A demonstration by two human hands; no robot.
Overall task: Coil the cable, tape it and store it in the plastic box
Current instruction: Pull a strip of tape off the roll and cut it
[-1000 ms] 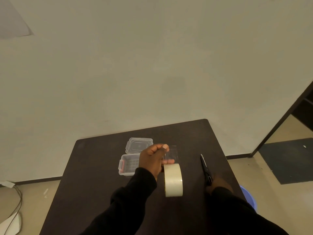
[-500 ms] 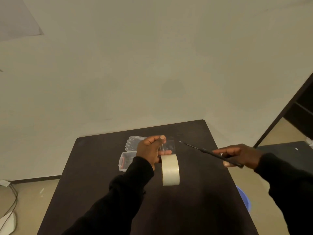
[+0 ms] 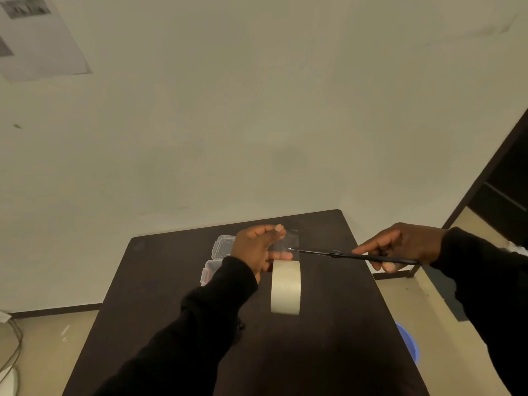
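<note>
My left hand (image 3: pixel 257 250) holds a roll of clear tape (image 3: pixel 285 287) up over the dark table (image 3: pixel 328 352). Thumb and forefinger pinch a pulled-out strip of tape (image 3: pixel 287 241) above the roll. My right hand (image 3: pixel 405 244) grips black scissors (image 3: pixel 337 254) by the handles, their tips touching the strip's right side. A clear plastic box (image 3: pixel 210 270) with red latches and its lid (image 3: pixel 223 247) lie on the table behind my left hand, partly hidden. No cable is visible.
A blue bucket (image 3: pixel 408 344) stands on the floor off the table's right edge. Cables (image 3: pixel 11 344) lie on the floor at the left. A dark doorway (image 3: pixel 503 195) opens at the right. A wall stands just behind the table.
My right hand picked the scissors up from the table's right side and brought them left to the tape strip. My left hand kept the roll and strip raised.
</note>
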